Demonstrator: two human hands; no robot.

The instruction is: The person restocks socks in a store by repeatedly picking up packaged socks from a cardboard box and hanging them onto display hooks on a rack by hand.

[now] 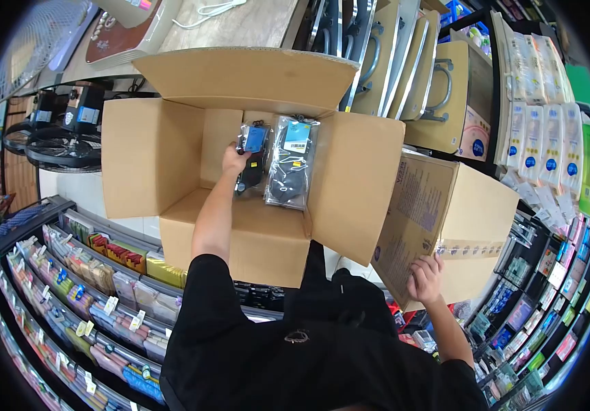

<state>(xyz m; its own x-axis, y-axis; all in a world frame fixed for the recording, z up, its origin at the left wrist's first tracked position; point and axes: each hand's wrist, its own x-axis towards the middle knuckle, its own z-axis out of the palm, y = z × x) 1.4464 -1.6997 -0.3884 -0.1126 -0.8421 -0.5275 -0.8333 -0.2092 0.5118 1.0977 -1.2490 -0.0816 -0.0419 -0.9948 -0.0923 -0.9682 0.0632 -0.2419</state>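
My left hand [235, 159] reaches into an open cardboard box [240, 264], fingers closed on the left edge of a clear-wrapped pack of black socks [253, 161] with a blue label. Beside that pack, inside the same box, lies a larger stack of clear-wrapped sock packs [291, 164] with a blue and white label and a yellow sticker. To the right, my right hand [425, 279] has its fingers curled against the edge of a second, taped cardboard box [476, 229], which sits tilted. The fingertips of my left hand are partly hidden by the pack.
Folding tables [439, 103] stand on edge behind the boxes. Black fans [66, 140] are at the left. Curved racks of packaged goods [103, 294] run along the lower left, and shelves of small goods [534, 288] along the right. A wooden tabletop [230, 27] borders the far side.
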